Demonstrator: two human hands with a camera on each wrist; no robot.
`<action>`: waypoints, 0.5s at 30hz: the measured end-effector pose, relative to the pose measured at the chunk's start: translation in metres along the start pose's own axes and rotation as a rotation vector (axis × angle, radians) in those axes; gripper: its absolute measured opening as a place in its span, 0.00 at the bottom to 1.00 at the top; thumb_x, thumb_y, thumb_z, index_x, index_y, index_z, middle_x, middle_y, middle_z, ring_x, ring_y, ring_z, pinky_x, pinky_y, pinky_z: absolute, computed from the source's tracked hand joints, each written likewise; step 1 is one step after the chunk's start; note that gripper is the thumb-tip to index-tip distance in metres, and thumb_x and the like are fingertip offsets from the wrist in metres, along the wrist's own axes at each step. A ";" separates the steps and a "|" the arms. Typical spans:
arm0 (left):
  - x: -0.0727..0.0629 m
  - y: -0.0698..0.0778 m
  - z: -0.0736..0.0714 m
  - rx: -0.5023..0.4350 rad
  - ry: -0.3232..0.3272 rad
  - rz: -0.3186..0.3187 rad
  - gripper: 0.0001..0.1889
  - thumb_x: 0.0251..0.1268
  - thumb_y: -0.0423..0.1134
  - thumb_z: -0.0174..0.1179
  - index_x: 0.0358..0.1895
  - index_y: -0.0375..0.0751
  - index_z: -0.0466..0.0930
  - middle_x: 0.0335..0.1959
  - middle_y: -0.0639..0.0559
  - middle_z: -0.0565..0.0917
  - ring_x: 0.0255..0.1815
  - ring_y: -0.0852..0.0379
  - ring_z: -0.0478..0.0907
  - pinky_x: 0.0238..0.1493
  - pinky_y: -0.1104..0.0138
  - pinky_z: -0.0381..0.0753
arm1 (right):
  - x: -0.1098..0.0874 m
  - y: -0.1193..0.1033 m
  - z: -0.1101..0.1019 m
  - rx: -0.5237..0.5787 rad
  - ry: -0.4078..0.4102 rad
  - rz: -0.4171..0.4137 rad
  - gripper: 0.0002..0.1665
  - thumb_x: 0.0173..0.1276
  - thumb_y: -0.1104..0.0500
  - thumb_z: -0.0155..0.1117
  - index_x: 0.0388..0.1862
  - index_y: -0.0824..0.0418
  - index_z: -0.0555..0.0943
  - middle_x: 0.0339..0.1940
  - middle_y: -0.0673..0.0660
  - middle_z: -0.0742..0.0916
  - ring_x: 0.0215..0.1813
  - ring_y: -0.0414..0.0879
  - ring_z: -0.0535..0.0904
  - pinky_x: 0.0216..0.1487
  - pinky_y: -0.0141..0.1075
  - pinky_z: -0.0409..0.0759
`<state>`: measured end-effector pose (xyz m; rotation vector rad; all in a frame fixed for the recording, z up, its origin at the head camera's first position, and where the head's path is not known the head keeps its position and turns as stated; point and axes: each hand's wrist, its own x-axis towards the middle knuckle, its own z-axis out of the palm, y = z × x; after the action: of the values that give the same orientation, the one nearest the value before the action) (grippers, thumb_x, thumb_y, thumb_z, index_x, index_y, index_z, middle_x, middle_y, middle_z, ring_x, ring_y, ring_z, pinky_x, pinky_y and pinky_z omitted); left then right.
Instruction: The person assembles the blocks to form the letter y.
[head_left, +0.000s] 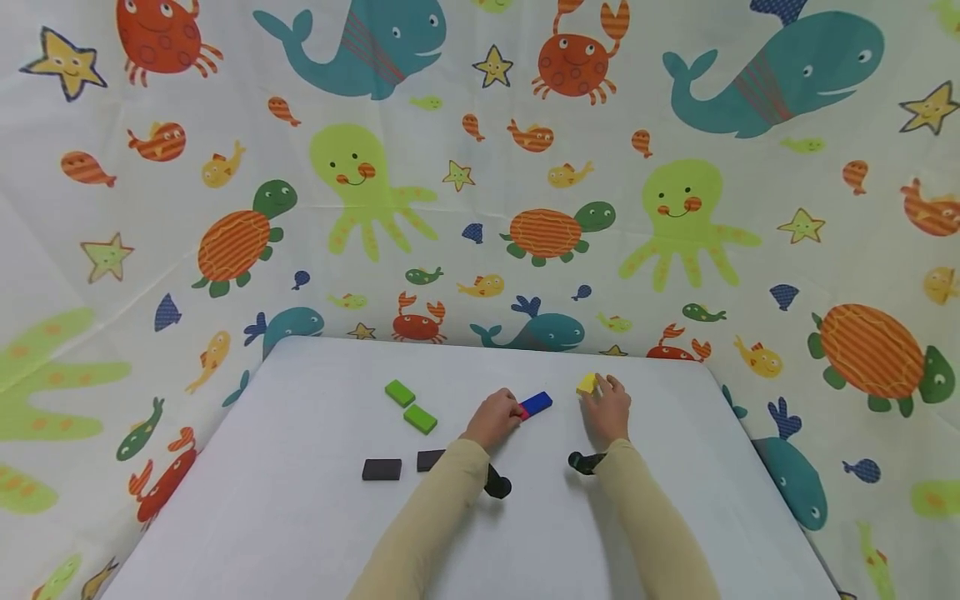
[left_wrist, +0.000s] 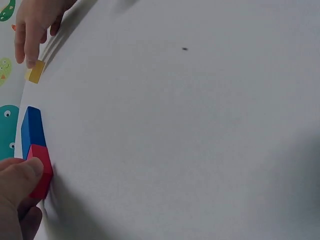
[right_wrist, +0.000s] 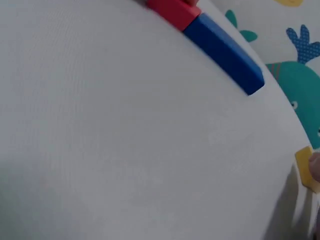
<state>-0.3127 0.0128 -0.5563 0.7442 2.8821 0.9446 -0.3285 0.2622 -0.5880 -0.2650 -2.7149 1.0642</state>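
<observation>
My left hand (head_left: 495, 419) pinches a red block (left_wrist: 44, 172) between thumb and fingers. One end of this red block meets the end of a blue block (head_left: 536, 405), so the two form a line on the white table. To the right, my right hand (head_left: 609, 410) holds a small yellow block (head_left: 587, 383) at its fingertips. A fingertip (right_wrist: 315, 165) overlaps the yellow block in the right wrist view, where the rest of that hand is mostly out of frame. Most of the red block is hidden by my left hand in the head view.
Two green blocks (head_left: 420, 419) lie left of my left hand. Nearer me are a dark block (head_left: 382, 470) and a second dark block (head_left: 430, 460), partly covered by my left sleeve (head_left: 442, 500). A patterned sea-animal cloth (head_left: 465, 208) hangs behind the white table (head_left: 262, 517).
</observation>
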 end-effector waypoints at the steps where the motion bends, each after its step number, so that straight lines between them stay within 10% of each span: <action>1: 0.000 0.000 0.000 0.001 -0.001 -0.002 0.03 0.60 0.33 0.68 0.36 0.39 0.89 0.38 0.51 0.79 0.38 0.56 0.76 0.46 0.65 0.78 | 0.000 0.003 0.001 -0.043 -0.027 -0.008 0.32 0.72 0.54 0.56 0.72 0.65 0.66 0.73 0.69 0.63 0.71 0.69 0.56 0.68 0.61 0.57; 15: 0.002 -0.001 0.000 0.021 -0.004 -0.005 0.03 0.60 0.34 0.68 0.36 0.39 0.89 0.38 0.51 0.79 0.38 0.57 0.76 0.46 0.66 0.78 | -0.012 -0.005 0.005 -0.166 0.036 -0.090 0.26 0.71 0.55 0.60 0.65 0.63 0.76 0.68 0.66 0.70 0.68 0.63 0.63 0.65 0.60 0.61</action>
<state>-0.3148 0.0128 -0.5567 0.7394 2.8936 0.9131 -0.3184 0.2524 -0.5902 -0.1838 -2.7574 0.8044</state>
